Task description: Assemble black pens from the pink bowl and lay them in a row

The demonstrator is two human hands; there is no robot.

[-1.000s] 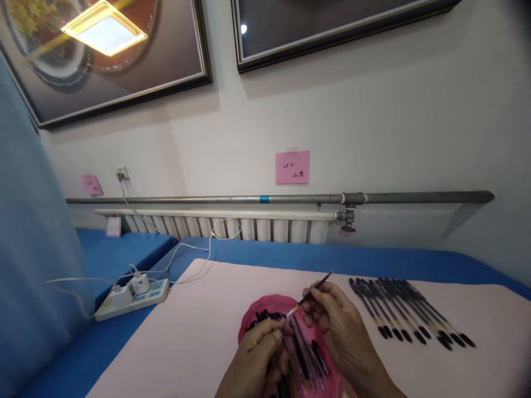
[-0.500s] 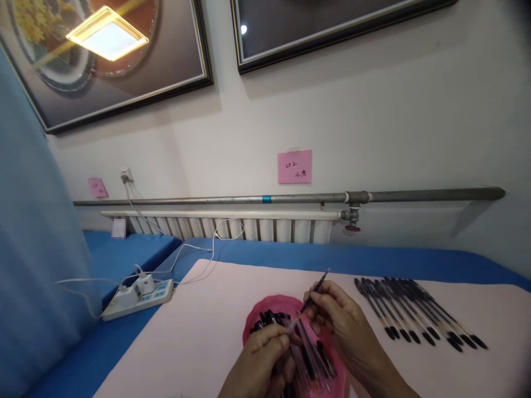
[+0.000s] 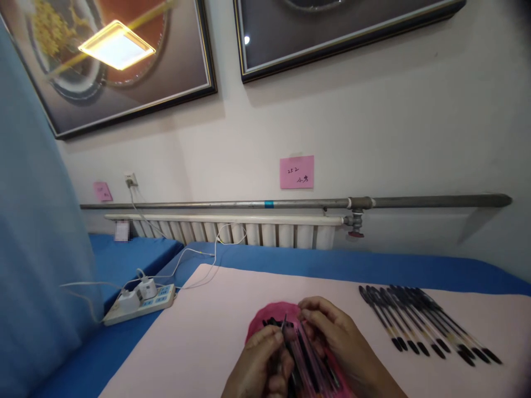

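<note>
My left hand [image 3: 260, 362] is closed in a pinch over the left side of a pink basket [image 3: 265, 311]. A thin dark pen part [image 3: 284, 322] pokes up between its thumb and forefinger; the rest of that piece is hidden. My right hand [image 3: 338, 342] is at the basket's right side with its fingers curled together, and whatever they hold is hidden. Clear pen barrels [image 3: 309, 359] and black pen pieces [image 3: 271, 321] lie in the basket beneath and between both hands.
To the right, several black-capped pens [image 3: 423, 318] lie in a slanted row on the pink sheet [image 3: 199, 326]. A power strip [image 3: 160, 298] with plugs and white cables sits at the left on the blue cover [image 3: 257, 255]. Behind runs a radiator [image 3: 265, 232] under a pipe [image 3: 224, 204].
The dark pen piece that stood up in my right hand no longer shows there. A dark tip now rises from my left fingers. The view has tilted slightly upward.
</note>
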